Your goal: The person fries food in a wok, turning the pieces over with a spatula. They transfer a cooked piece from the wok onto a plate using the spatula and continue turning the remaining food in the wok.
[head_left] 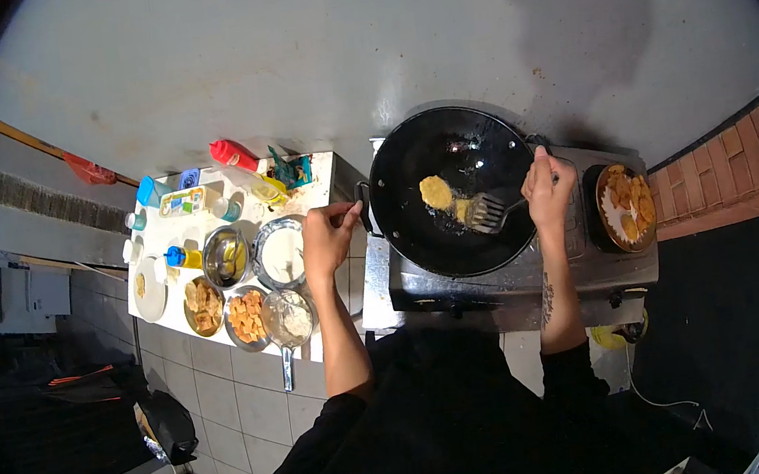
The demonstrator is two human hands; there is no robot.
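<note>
A large black wok (456, 247) stands on the stove, with oil inside. Two yellowish pieces of food lie in it: one round piece (436, 192) on its own, and another (463, 210) touching the slotted spatula (487, 213). My right hand (547, 182) is closed round the spatula's handle, near the wok's right rim. My left hand (331, 234) is beside the wok's left handle (365, 209), its thumb and fingers pinched together near it; whether they grip the handle is hard to tell.
Right of the wok, a plate of fried pieces (627, 207) rests on the stove. On the white table (321, 173) at left stand a bowl of white powder (283, 254), a bowl of orange cubes (246, 318), a strainer (288, 319) and several bottles.
</note>
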